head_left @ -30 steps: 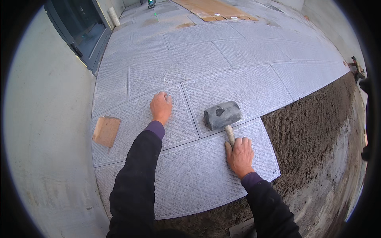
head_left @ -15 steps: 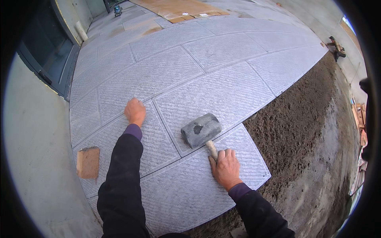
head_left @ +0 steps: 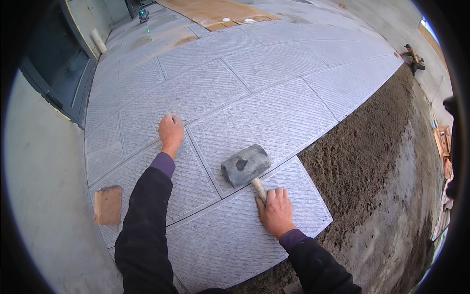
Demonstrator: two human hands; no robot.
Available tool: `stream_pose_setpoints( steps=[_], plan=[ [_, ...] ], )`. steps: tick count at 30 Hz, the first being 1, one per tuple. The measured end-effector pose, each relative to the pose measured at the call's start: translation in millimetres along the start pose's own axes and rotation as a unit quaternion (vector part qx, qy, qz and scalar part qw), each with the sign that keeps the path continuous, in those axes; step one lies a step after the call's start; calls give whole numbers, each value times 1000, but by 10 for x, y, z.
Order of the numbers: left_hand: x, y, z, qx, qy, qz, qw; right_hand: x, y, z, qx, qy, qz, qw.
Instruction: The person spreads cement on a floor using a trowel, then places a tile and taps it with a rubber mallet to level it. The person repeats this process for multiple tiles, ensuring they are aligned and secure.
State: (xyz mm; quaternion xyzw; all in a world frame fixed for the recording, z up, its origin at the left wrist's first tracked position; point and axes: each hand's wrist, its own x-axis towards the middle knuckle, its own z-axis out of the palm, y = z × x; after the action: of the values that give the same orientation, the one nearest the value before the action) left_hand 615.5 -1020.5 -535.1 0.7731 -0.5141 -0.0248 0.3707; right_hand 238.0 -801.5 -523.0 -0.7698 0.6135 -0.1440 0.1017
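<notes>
My right hand [head_left: 277, 211] is wrapped round the short wooden handle of a mallet [head_left: 246, 165] with a big, worn grey-black head. The head lies over the seam between two grey grooved paving slabs [head_left: 264, 120]. Farther forward and to the left, my left hand [head_left: 171, 131] is closed, fingertips pinched together, above the joint where several slabs meet. A faint thin strand seems to show by those fingertips, too fine to make out. Under my right hand lies the nearest slab [head_left: 220, 245], its right corner jutting over the bedding.
A reddish brick block [head_left: 108, 206] sits left of my left forearm, by the wall. Loose brown bedding [head_left: 357, 161] borders the slabs on the right. Far off are a small device with a green light [head_left: 143, 15], brown sheeting [head_left: 215, 12] and a crouching person [head_left: 415, 60].
My left hand has shifted slightly right and forward, still pinched. The mallet and right hand look nearly unchanged beyond a small shift of the whole view. Green light now shows at the far device.
</notes>
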Motion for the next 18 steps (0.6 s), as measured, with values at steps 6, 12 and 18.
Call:
stream_pose_setpoints(
  steps=[6,12,18],
  plan=[
    [-1033,640,-470,-210,-76,16,975,-1,-21,-10,4,-12,12,1000],
    [-2445,833,-1290,-346,-236,-97,903,-32,-4,6,8,10,-7,1000],
    [-3430,547,-2082,-335,-150,-214,905,-61,25,42,21,41,-40,998]
  ],
)
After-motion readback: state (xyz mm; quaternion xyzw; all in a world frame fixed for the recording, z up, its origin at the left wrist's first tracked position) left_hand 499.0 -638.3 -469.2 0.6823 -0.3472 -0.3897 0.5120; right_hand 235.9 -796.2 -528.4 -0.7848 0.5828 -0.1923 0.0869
